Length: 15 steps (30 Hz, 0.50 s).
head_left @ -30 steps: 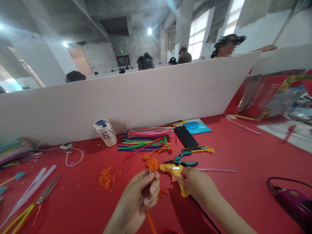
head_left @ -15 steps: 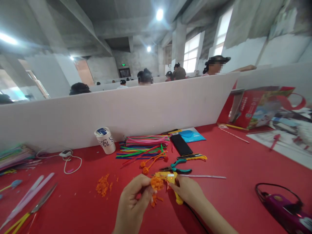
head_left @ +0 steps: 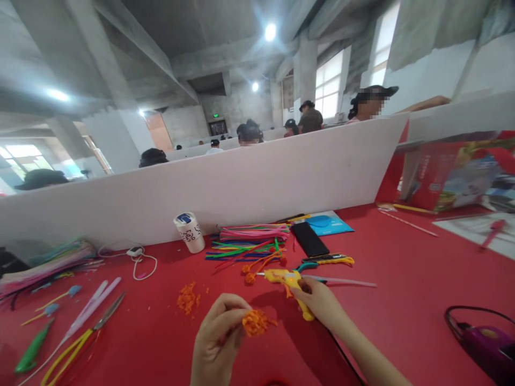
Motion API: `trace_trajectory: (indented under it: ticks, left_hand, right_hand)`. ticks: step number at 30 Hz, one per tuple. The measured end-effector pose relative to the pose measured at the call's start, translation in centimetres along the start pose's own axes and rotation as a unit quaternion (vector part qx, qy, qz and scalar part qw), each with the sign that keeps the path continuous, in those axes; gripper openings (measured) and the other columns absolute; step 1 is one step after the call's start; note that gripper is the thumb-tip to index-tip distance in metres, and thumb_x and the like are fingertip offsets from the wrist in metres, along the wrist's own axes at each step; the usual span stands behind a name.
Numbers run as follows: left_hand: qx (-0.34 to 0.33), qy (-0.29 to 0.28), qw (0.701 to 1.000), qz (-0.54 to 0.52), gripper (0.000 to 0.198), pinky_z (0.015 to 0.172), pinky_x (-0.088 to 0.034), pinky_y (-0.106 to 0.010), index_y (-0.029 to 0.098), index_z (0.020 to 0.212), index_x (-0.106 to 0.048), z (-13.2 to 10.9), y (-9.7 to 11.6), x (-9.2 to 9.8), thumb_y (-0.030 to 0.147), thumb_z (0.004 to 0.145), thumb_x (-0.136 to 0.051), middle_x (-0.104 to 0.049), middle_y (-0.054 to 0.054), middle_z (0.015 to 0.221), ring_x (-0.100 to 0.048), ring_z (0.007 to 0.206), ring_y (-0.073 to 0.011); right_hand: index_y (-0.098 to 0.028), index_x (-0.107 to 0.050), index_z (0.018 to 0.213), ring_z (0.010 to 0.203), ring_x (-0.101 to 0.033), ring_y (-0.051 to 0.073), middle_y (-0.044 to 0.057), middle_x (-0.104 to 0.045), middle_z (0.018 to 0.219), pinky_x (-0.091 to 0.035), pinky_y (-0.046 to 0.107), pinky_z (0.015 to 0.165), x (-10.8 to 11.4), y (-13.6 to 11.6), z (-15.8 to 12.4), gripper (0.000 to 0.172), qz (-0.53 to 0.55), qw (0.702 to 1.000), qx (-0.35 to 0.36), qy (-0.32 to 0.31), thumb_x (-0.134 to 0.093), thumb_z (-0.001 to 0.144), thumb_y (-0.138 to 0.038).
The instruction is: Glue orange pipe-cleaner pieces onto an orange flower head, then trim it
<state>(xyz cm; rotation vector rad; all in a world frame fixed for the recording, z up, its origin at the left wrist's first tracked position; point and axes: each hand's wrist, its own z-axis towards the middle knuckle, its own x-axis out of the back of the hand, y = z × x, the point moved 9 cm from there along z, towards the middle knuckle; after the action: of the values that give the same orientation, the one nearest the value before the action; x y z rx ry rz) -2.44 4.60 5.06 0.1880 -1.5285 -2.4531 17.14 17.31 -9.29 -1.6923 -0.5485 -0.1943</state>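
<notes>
Between the thumb and fingers of my left hand (head_left: 219, 332) is an orange fuzzy pipe-cleaner flower (head_left: 256, 323), held low over the table. My right hand (head_left: 317, 300) is closed round the handle of a yellow glue gun (head_left: 287, 277), with its nozzle pointing left and a clear glue stick (head_left: 350, 282) sticking out behind. The gun is up and to the right of the flower, apart from it. Orange fuzzy scraps (head_left: 187, 298) lie left of my left hand. Past the nozzle lie small orange pompom-ended stems (head_left: 250, 277).
Bundled coloured pipe cleaners (head_left: 249, 241), a phone (head_left: 309, 239), teal-handled pliers (head_left: 306, 266) and a white cup (head_left: 190, 233) stand or lie towards the white partition (head_left: 249, 182). Yellow-handled scissors (head_left: 86, 338) lie left. A purple device (head_left: 488, 343) sits right.
The glue gun has moved up and away from the orange flower, which has come lower and turned in my left hand. The camera view has shifted left.
</notes>
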Motion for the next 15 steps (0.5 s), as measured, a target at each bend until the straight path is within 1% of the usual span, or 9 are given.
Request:
trace_trajectory:
  ticks: [1,3,4,6,8,11,13,15]
  left_hand:
    - [0.027,0.000,1.000,-0.011,0.013,0.049,-0.036,-0.024,0.024,0.065,-0.074,-0.2,-0.6,0.0,0.035,0.071,-0.069,-0.060,-0.004,0.069,-0.048,0.057,-0.0148]
    - [0.076,0.000,0.997,-0.031,0.017,0.045,-0.032,-0.024,0.022,0.063,-0.072,-0.7,-1.8,0.0,0.037,0.070,-0.069,-0.058,-0.003,0.065,-0.044,0.050,-0.0123]
    - [0.096,0.001,0.995,-0.040,0.020,0.044,-0.030,-0.023,0.021,0.061,-0.071,-0.9,-2.3,0.0,0.038,0.071,-0.069,-0.056,-0.002,0.062,-0.041,0.048,-0.0110]
    - [0.121,-0.002,0.991,-0.061,0.022,0.044,-0.028,-0.022,0.019,0.057,-0.068,-1.2,-3.1,-0.2,0.037,0.070,-0.070,-0.051,0.000,0.059,-0.039,0.047,-0.0093]
    - [0.135,-0.014,0.987,-0.090,0.023,0.044,-0.027,-0.021,0.017,0.055,-0.067,-1.3,-3.6,-0.4,0.034,0.069,-0.072,-0.047,0.001,0.059,-0.037,0.048,-0.0085]
    - [0.169,-0.021,0.976,-0.138,0.019,0.047,-0.029,-0.020,0.017,0.054,-0.070,-1.4,-4.4,-0.7,0.032,0.061,-0.077,-0.048,0.001,0.061,-0.038,0.053,-0.0086]
    - [0.194,-0.013,0.968,-0.157,0.017,0.050,-0.032,-0.020,0.017,0.054,-0.071,-1.6,-5.0,-0.6,0.030,0.056,-0.081,-0.052,0.000,0.064,-0.040,0.055,-0.0085]
    - [0.209,-0.001,0.964,-0.164,0.016,0.051,-0.034,-0.019,0.017,0.055,-0.071,-1.7,-5.3,-0.4,0.027,0.052,-0.083,-0.055,0.000,0.063,-0.043,0.055,-0.0080]
  right_hand:
    - [-0.013,-0.056,0.103,0.079,-0.061,0.017,0.004,-0.062,0.093,-0.051,0.032,0.068,0.0,-0.3,-0.1,0.027,0.049,0.999,0.006,-0.007,-0.052,0.087,-0.035]
    - [-0.015,-0.054,0.091,0.064,-0.060,0.015,-0.001,-0.059,0.072,-0.047,0.026,0.058,-0.3,-0.8,-0.5,0.026,0.143,0.989,0.017,-0.028,-0.055,0.080,-0.038]
    - [-0.016,-0.053,0.086,0.058,-0.058,0.013,-0.003,-0.056,0.065,-0.045,0.025,0.055,-0.5,-1.1,-0.8,0.025,0.186,0.982,0.020,-0.041,-0.057,0.075,-0.038]
    - [-0.018,-0.050,0.075,0.051,-0.053,0.011,-0.005,-0.051,0.056,-0.043,0.024,0.051,-1.1,-1.8,-1.5,0.023,0.256,0.964,0.023,-0.068,-0.058,0.066,-0.038]
    - [-0.018,-0.049,0.068,0.047,-0.050,0.010,-0.005,-0.048,0.051,-0.041,0.023,0.049,-1.7,-2.7,-2.4,0.020,0.305,0.948,0.025,-0.092,-0.057,0.063,-0.035]
    - [-0.017,-0.053,0.071,0.042,-0.042,0.008,-0.006,-0.047,0.049,-0.038,0.022,0.044,-2.1,-4.3,-3.7,0.019,0.349,0.930,0.041,-0.110,-0.056,0.062,-0.034]
    - [-0.017,-0.054,0.071,0.039,-0.036,0.006,-0.006,-0.049,0.052,-0.035,0.021,0.041,-2.1,-5.2,-4.5,0.021,0.362,0.924,0.058,-0.109,-0.058,0.062,-0.035]
    - [-0.016,-0.054,0.069,0.036,-0.033,0.005,-0.006,-0.049,0.049,-0.033,0.021,0.040,-2.1,-5.8,-5.0,0.020,0.361,0.924,0.071,-0.102,-0.059,0.062,-0.034]
